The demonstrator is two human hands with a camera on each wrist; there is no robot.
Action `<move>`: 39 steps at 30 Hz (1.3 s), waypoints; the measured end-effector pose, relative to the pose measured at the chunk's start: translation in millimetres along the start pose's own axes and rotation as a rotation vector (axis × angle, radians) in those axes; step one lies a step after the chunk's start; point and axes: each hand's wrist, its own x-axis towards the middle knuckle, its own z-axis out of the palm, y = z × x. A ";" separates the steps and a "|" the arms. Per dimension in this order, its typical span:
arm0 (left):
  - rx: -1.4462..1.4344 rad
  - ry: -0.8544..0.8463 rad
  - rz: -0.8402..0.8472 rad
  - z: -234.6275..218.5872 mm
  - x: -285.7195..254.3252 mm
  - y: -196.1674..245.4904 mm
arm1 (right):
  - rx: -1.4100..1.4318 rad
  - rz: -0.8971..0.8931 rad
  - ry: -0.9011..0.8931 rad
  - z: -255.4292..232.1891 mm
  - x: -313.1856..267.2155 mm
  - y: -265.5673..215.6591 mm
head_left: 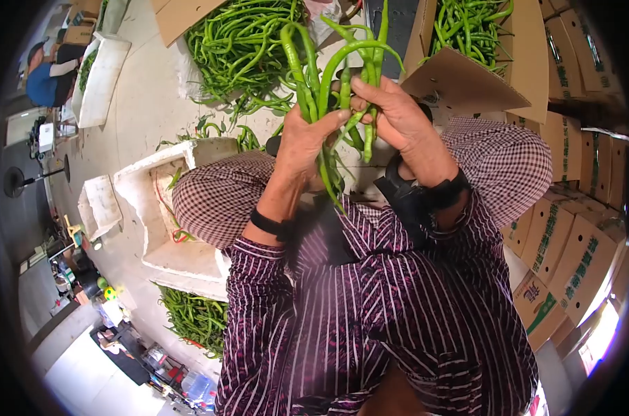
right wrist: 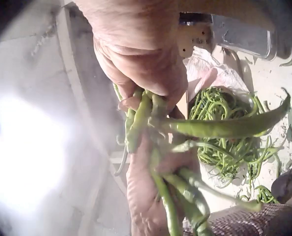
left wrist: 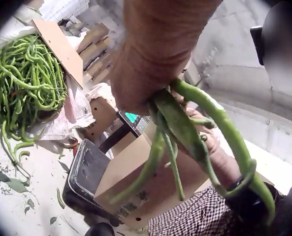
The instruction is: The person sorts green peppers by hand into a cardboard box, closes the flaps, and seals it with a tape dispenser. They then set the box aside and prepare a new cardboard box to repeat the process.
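Observation:
Both hands are raised close together in front of the chest in the head view. My left hand (head_left: pixel 299 144) grips a bunch of long green chili peppers (head_left: pixel 307 73), some standing up above the fist and some hanging below it. Beside it, my right hand (head_left: pixel 401 119) pinches more green peppers (head_left: pixel 368 142) between thumb and fingers. In the left wrist view, peppers (left wrist: pixel 185 125) hang from under the left hand (left wrist: pixel 148 64). The right wrist view has one long pepper (right wrist: pixel 219 128) sticking out sideways below the right hand (right wrist: pixel 141 64); the fingertips are partly hidden.
Ahead lies a large pepper heap (head_left: pixel 242 55), next to a cardboard box (head_left: pixel 460 80) holding more peppers. A white foam box (head_left: pixel 183 260) stands by the left knee, with another pepper pile (head_left: pixel 196 315) behind it. Stacked cartons (head_left: pixel 550 243) line the right; another person (head_left: pixel 47 83) is far left.

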 end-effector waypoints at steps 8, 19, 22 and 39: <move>-0.392 0.174 0.140 -30.9 3.7 4.9 | 0.108 -0.256 0.374 -10.4 24.1 -17.6; -0.664 0.341 0.185 -52.3 -1.0 17.7 | -0.757 -0.219 -0.203 169.7 47.9 -32.1; -0.587 0.267 0.201 -63.2 -5.2 16.8 | -0.763 -0.214 -0.009 106.7 40.3 -64.3; -0.571 0.137 0.164 -59.2 6.0 8.4 | 0.156 0.109 -0.066 -23.2 -16.3 -4.9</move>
